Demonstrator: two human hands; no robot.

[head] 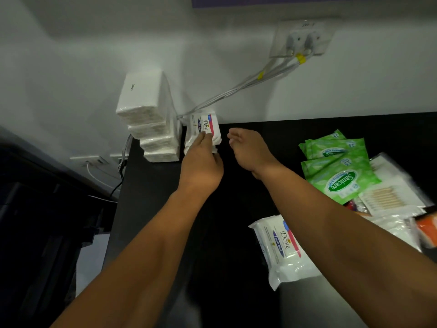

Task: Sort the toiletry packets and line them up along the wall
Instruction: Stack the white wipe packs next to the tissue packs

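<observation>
my left hand (pixel 201 159) presses flat fingers on the dove stack (pixel 205 123) by the wall (pixel 94 55). my right hand (pixel 250 147) is loose and holds nothing. the spare dove packet (pixel 281 247) lies back toward me, beside my right arm, so right is nearer.

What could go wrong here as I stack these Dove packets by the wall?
The tissue pack stack beside the left hand looks staggered and stands at the table's edge; a nudge might topple it. The Dove pile under its fingers looks uneven and could slide. The loose Dove packet lies below the right forearm, which might sweep it.
</observation>
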